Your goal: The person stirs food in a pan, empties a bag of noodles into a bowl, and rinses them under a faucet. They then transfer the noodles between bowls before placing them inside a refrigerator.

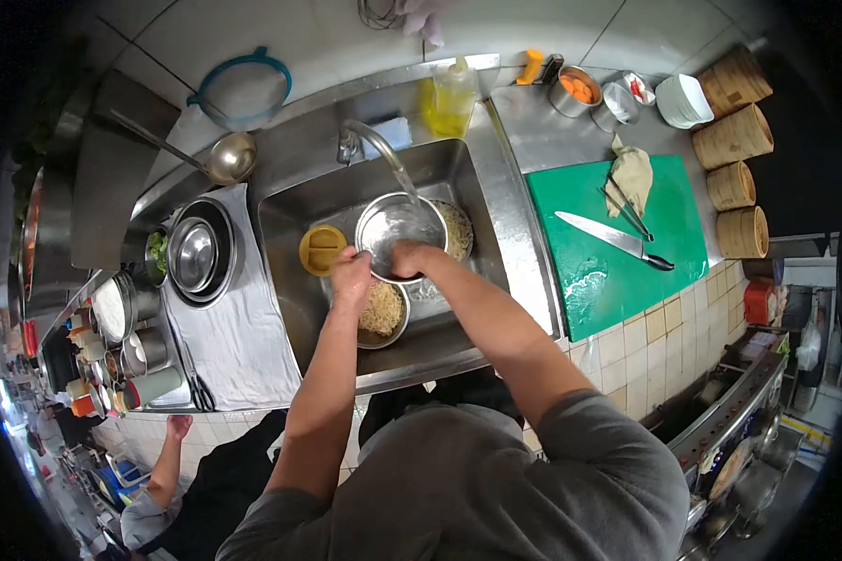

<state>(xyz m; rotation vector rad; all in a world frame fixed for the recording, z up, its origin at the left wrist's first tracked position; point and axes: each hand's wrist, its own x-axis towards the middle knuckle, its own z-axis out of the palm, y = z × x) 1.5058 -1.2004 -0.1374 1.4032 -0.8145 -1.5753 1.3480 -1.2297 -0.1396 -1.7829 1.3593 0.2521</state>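
Observation:
Over the sink (285, 309) my left hand (351, 273) grips the near left rim of a round metal bowl (372, 224). Water runs into this bowl from the curved faucet (384, 150). My right hand (412, 261) reaches inside the bowl at its near side; its fingers are hidden. Below the bowl, partly covered by it, stands a metal bowl of pale tan shreds (382, 310). To the right, another bowl with pale contents (457, 231) is partly covered too. A yellow round dish with a divider (322, 250) lies left in the sink.
Right of the sink, a green cutting board (580, 252) bears a knife (608, 238), tongs (631, 213) and a cloth (631, 178). Nested metal bowls (196, 252) stand on a white towel (215, 346) at left. A co-worker's arm (166, 467) shows lower left.

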